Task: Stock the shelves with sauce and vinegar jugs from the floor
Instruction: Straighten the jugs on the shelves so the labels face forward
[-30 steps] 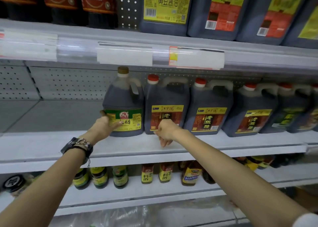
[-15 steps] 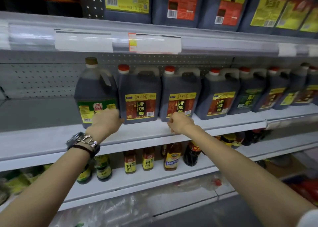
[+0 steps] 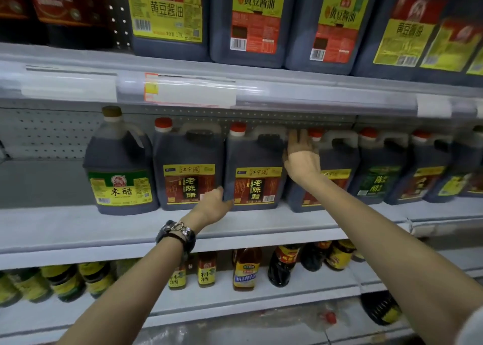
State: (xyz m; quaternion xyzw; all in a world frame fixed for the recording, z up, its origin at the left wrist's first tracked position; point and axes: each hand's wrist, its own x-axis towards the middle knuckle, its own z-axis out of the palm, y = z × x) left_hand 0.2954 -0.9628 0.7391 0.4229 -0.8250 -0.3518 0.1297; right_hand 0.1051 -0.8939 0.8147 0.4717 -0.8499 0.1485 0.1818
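Middle shelf (image 3: 104, 229): vinegar jug (image 3: 254, 159) between hands (image 3: 215, 203) (image 3: 302, 160).

Vinegar jugs (image 3: 254, 159) dark, near black; caps (image 3: 237, 127) red, labels (image 3: 257, 185) yellow-red. Leftmost jug (image 3: 119, 156): green-yellow label, brown cap. Shelf (image 3: 78, 229) pale grey; back panel (image 3: 52, 135) grey, dotted holes. Wristband (image 3: 175, 233) black, silver beads.

Small yellow-labelled bottles (image 3: 206, 269) below white price label (image 3: 193, 93)

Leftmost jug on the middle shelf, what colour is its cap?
Brownish-gold cap, unlike the red ones beside it; head view.
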